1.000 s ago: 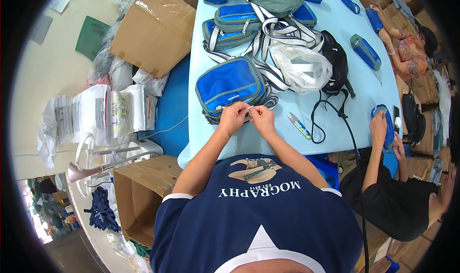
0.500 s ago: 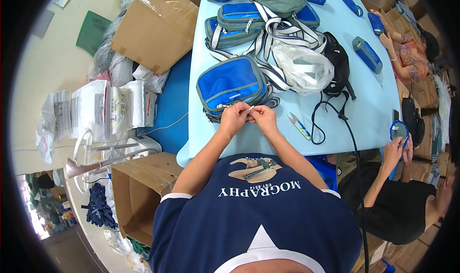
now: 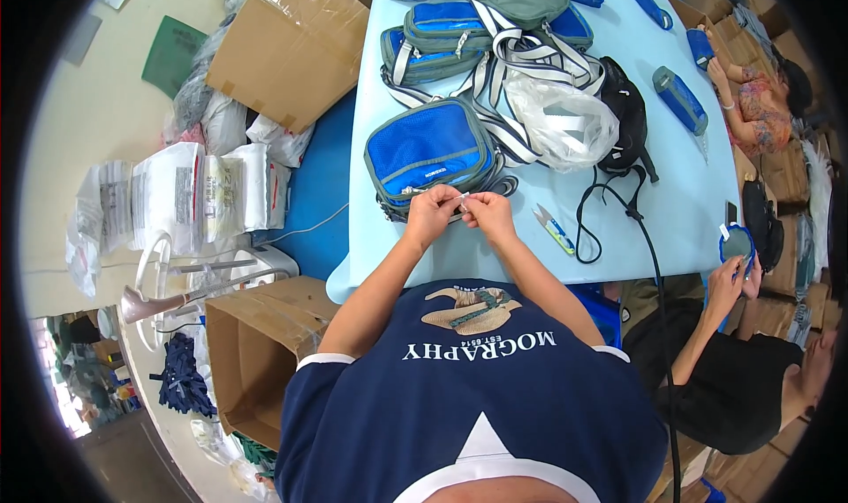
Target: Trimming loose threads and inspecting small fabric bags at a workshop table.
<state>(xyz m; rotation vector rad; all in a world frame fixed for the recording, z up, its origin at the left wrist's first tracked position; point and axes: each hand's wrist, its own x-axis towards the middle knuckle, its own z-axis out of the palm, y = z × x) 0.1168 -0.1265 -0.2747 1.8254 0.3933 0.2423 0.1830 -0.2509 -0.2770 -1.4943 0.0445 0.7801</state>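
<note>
At the front edge of a blue and grey bag (image 3: pixel 430 146), my left hand (image 3: pixel 433 207) and my right hand (image 3: pixel 486 213) meet with fingertips pinched on a small whitish piece (image 3: pixel 463 198), too small to make out exactly. Both hands are closed. Just right of my right hand, thread snips (image 3: pixel 555 228) with a green and yellow handle lie on the pale blue table (image 3: pixel 565 269). Behind the bag are a tangle of striped straps (image 3: pixel 499 114) and a crumpled clear plastic bag (image 3: pixel 574 150).
More bags (image 3: pixel 446 35), a black bag (image 3: pixel 623 114), a black cord (image 3: pixel 636 216) and small pouches (image 3: pixel 680 101) are on the table. Cartons (image 3: pixel 283 52) and white parcels (image 3: pixel 168 203) stand left. Two co-workers (image 3: pixel 733 379) (image 3: pixel 760 105) handle blue pieces along the right side.
My hands stay pinched at the bag's edge with only small finger movements. The nearer co-worker's hands have moved down and right, turning the blue piece to show its grey face.
</note>
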